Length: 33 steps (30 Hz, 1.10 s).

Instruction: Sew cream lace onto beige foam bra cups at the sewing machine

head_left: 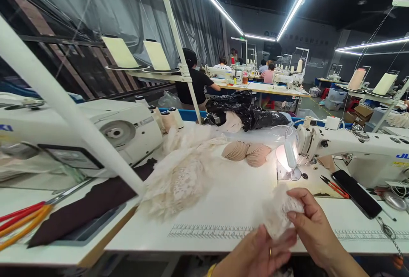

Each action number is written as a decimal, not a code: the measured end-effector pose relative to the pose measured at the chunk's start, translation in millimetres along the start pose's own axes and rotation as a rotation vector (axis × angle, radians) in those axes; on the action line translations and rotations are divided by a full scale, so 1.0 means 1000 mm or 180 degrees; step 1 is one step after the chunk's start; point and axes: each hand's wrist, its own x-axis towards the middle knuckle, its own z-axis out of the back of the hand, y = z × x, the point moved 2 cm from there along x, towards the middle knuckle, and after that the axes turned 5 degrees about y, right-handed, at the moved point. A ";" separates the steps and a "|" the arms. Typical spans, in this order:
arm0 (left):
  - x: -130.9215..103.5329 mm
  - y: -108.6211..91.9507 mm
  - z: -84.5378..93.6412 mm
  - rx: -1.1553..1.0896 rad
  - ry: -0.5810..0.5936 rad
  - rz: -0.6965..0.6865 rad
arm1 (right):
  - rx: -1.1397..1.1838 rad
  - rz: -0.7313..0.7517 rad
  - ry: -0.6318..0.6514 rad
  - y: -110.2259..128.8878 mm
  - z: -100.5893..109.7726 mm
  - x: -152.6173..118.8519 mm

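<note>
A small piece of white lace is held up between both hands above the table's front edge. My right hand pinches its upper right part between thumb and fingers. From below and the left, my left hand, with a ring on one finger, has its fingers around the lower part of the lace. A pile of cream lace lies on the table to the left. Behind it, fanned beige cup-shaped pieces rest in two groups. The lit sewing machine stands beyond my right hand.
Orange-handled snips and a black phone lie at the right. Dark fabric and large scissors lie at the left, by another machine. A white pole crosses the left side. Black plastic bags sit behind.
</note>
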 end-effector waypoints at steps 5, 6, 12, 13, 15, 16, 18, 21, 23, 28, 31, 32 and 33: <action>0.018 -0.027 -0.001 -0.1024 -0.1204 -0.0595 | -0.0225 -0.0194 0.0535 -0.003 0.007 -0.013; 0.019 -0.031 -0.001 -0.0998 -0.1273 -0.0633 | -0.0216 -0.0245 0.0600 -0.002 0.007 -0.013; 0.016 -0.034 -0.004 -0.0890 -0.1360 -0.0675 | -0.0508 -0.0531 0.0050 -0.006 0.002 -0.001; 0.015 -0.034 -0.004 -0.0899 -0.1387 -0.0649 | -0.0549 -0.0554 0.0028 -0.009 0.001 0.001; 0.013 -0.034 -0.004 -0.0857 -0.1531 -0.0613 | -0.0605 -0.0532 0.0113 -0.014 0.000 0.004; 0.013 -0.034 -0.004 -0.0812 -0.1629 -0.0599 | -0.0651 -0.0491 0.0153 -0.016 -0.001 0.005; 0.012 -0.033 -0.004 -0.0694 -0.1819 -0.0564 | -0.0840 -0.0344 0.0142 -0.017 -0.003 0.005; 0.012 -0.030 0.000 -0.0456 -0.1860 -0.0444 | -0.1365 0.0079 -0.0100 -0.011 -0.007 0.005; 0.012 -0.030 0.008 -0.0051 -0.1657 -0.0287 | -0.1587 0.0399 -0.0337 -0.005 -0.006 0.008; 0.026 -0.058 0.056 0.2847 -0.1343 0.0418 | -0.1200 0.0188 -0.0569 -0.012 0.016 0.031; 0.055 -0.094 0.090 0.4726 -0.1781 0.0168 | -0.1048 -0.0117 -0.0594 -0.024 0.028 0.041; 0.067 -0.105 0.100 0.4941 -0.1781 0.0094 | -0.1074 -0.0136 -0.0563 -0.027 0.030 0.043; 0.080 -0.113 0.109 0.5069 -0.1770 0.0063 | -0.1128 -0.0128 -0.0504 -0.029 0.031 0.044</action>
